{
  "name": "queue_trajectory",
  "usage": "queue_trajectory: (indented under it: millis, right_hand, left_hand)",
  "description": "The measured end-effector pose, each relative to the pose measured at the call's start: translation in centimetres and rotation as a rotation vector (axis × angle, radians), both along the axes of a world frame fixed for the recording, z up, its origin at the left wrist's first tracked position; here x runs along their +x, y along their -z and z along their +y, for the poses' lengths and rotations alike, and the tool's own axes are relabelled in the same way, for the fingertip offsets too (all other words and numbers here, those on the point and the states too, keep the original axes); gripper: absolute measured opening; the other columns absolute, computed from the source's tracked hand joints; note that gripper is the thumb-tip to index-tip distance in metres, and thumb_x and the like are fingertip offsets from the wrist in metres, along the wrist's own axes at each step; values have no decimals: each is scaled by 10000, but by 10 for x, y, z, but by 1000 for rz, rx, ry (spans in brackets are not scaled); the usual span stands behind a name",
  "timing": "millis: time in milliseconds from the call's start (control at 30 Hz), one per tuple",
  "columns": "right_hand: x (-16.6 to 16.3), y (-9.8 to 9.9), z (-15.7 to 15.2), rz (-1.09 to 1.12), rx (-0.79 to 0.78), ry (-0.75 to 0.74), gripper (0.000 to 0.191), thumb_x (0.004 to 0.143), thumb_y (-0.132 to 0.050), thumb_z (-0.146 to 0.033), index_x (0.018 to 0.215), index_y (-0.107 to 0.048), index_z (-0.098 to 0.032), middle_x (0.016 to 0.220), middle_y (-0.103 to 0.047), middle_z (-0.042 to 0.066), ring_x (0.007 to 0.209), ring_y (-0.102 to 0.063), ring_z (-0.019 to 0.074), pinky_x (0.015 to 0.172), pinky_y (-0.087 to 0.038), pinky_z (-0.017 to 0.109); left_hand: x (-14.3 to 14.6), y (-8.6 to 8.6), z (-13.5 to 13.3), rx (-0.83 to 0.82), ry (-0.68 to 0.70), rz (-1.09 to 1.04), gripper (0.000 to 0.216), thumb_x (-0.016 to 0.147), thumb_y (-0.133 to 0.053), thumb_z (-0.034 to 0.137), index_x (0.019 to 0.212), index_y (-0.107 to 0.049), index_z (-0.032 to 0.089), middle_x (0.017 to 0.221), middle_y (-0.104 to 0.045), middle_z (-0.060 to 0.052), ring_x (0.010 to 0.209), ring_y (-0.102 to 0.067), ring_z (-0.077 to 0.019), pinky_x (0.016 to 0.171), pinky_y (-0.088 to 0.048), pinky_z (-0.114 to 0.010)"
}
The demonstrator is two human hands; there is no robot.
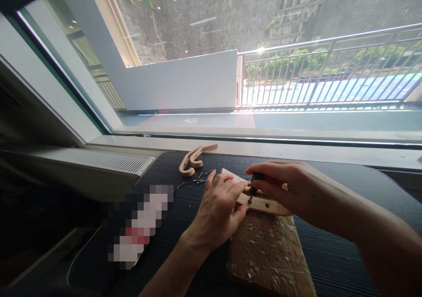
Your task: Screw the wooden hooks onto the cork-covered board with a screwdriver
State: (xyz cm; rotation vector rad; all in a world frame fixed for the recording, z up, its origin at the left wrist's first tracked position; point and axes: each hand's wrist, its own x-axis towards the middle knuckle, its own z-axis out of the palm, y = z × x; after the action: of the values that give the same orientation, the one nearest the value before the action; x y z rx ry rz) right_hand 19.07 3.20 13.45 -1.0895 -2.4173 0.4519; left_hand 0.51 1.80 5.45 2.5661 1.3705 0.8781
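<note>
My right hand (280,178) is closed around the dark handle of a screwdriver (255,183), held nearly upright. Its lower end meets a hole in a pale wooden strip (277,207) lying across a worn wooden board (263,253). A second hole shows to the right of the tip. My left hand (219,202) grips the strip's left end, thumb in front and fingers behind. Another pale wooden piece (228,173) shows behind these fingers; whether it joins the strip is hidden. Several screws (199,181) lie loose left of my left hand.
Curved wooden hooks (187,161) lie near the back of the dark table (329,187). A blurred-out object (141,229) lies at the left. Behind the table are a window sill (280,153) and glass; a vented white panel (118,158) stands at left.
</note>
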Motion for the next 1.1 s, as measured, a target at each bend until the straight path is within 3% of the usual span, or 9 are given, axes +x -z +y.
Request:
queue_trajectory:
  millis: [167,333,500,633,900,1100]
  right_hand:
    - [-6,2,2,-80,48,129,219,863,-515,-396,806,-645,-230,579,-578,-51,501,-455,90,475,-301,224]
    - [-12,9,3,-119,154,251,230,838,-525,-451,790,-609,-242,567,-568,-49,504,-461,108,478,-275,235]
    - [-3,9,2,-91,101,170,215,866,-501,-395,1043,-598,-321,685,-641,-62,568,-536,111,512,-324,224]
    - [3,6,1,-55,37,68,244,890,-472,-333,1092,-607,-307,833,-679,-44,686,-583,109,577,-373,216]
    - [-2,8,8,-61,18,120,186,881,-488,-362,840,-624,-242,599,-584,-66,510,-450,82,482,-314,211]
    - [-7,11,11,-127,124,268,334,819,-524,-515,683,-575,-213,509,-518,-50,454,-385,90,442,-242,233]
  left_hand:
    - [0,0,0,3,-2,12,305,800,-589,200,1100,-566,249,1093,-626,-1,1164,-438,-220,1126,-133,-479]
    - [1,0,-2,6,-7,7,314,790,-597,183,1094,-561,252,1093,-627,10,1174,-432,-214,1130,-132,-474]
    - [1,0,-1,1,-8,9,361,791,-599,193,1140,-544,261,1117,-625,7,1170,-439,-217,1127,-132,-477]
    - [0,0,0,1,-2,3,388,793,-596,198,1171,-532,263,1125,-625,4,1164,-442,-221,1125,-131,-479]
    - [0,3,1,24,-1,2,404,788,-605,189,1178,-523,258,1121,-625,8,1163,-440,-211,1127,-131,-476]
    - [1,2,-1,18,0,2,376,784,-602,187,1147,-538,264,1108,-627,9,1158,-445,-217,1120,-154,-483]
